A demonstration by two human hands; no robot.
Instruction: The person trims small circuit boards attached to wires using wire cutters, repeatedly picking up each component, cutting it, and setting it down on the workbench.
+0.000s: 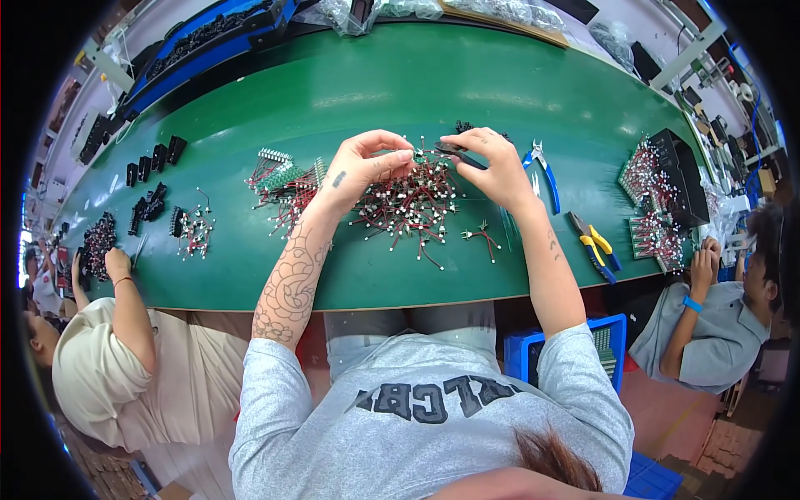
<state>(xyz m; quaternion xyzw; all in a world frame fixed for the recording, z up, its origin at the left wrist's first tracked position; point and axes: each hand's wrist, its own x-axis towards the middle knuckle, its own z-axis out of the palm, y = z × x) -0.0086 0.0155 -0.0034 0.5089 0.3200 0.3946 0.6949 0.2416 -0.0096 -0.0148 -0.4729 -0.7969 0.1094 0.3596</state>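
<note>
Above the middle of the green table, my left hand (pixel 371 167) is closed in a pinch on a small circuit board with red and black wires (pixel 420 155). My right hand (pixel 493 162), close beside it, grips a small dark part (pixel 450 149) between thumb and fingers; its exact kind is too small to tell. Below both hands lies a heap of wired boards with white connectors (pixel 408 204). One loose wired piece (pixel 482 236) rests apart from the heap, to its right. Green boards in strips (pixel 279 173) lie left of my left hand.
Blue-handled cutters (pixel 546 179) and yellow-and-blue pliers (pixel 593 247) lie to the right. Further right stands a black box (pixel 679 179) beside more wired boards. Black housings (pixel 157 158) sit at the left. Co-workers sit on both sides; a blue crate (pixel 612 350) stands below the table edge.
</note>
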